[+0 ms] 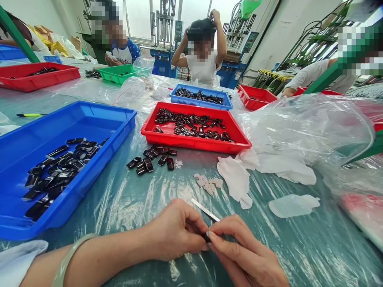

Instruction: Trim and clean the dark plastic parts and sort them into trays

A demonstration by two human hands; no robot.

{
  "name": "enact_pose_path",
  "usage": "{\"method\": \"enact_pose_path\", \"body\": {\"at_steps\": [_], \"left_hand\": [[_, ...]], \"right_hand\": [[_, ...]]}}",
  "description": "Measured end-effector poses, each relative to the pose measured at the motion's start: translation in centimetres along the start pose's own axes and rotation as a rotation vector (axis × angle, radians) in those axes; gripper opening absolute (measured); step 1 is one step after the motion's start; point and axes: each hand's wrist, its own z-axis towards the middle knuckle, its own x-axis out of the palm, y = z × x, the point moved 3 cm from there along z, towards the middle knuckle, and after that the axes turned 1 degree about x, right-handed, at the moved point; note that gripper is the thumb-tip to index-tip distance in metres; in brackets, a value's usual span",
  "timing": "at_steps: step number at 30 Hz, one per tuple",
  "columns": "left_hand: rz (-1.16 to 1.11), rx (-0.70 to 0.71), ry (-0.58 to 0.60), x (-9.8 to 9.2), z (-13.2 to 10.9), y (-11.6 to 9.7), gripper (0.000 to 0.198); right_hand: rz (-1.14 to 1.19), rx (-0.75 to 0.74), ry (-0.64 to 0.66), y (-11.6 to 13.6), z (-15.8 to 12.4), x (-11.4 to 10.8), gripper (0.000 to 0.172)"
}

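Two-handed, pinching a small, mostly hidden dark part [206, 238] between the fingertips of left hand [175, 229] and right hand [245, 249], over the film-covered table [125, 209]. Cannot tell whether also gripping the thin metal strip [205, 209] beside the right hand. Facing loose black pieces [170, 164] near a red tray [191, 141].

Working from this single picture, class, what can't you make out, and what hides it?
Head view: the full shape of the dark piece; the left hand and right hand cover most of it.
Head view: the near end of the metal strip; the right hand hides it.
Head view: the left end of the large blue tray; the picture edge cuts it off.
Head view: details of the dark parts in the far blue tray; too small.
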Motion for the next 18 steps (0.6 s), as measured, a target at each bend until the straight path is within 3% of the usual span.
{"method": "enact_pose_path", "body": {"at_steps": [5,10,18], "left_hand": [[-0.136,-0.045,-0.001,-0.1,0.2,-0.2,0.011],[-0.161,-0.061,-0.028,-0.5,0.1,-0.6,0.015],[-0.205,-0.02,-0.021,-0.9,-0.1,-0.9,0.022]], "right_hand": [[-0.043,0.039,0.045,0.2,1.3,-0.9,0.031],[-0.171,0.202,-0.001,-1.5,5.4,-2.1,0.019],[-0.373,0.301,0.163,-7.6,13.0,2.7,0.017]]}}
